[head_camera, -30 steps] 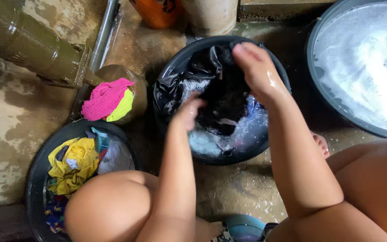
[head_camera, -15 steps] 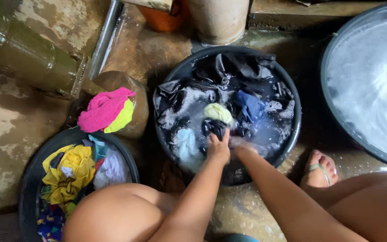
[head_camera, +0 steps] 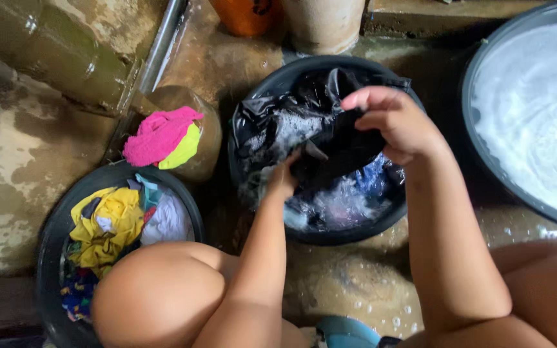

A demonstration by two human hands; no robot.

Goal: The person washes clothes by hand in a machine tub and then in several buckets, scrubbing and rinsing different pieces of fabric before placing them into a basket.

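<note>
Wet black garment [head_camera: 317, 138], soapy & bunched, held over the middle black basin [head_camera: 262, 96]; right hand [head_camera: 398, 125] grip closed on its top, left hand [head_camera: 283, 177] pinches lower edge. Basin of coloured clothes [head_camera: 120, 222] at left, pink cloth [head_camera: 159, 135] beside, sudsy tub [head_camera: 536, 109] at right. Wet stained concrete floor [head_camera: 14, 174].

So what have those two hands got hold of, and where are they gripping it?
Both grip one wet black garment over the round black plastic basin: the right hand pinches an upper fold, the left hand clutches a lower edge.
</note>
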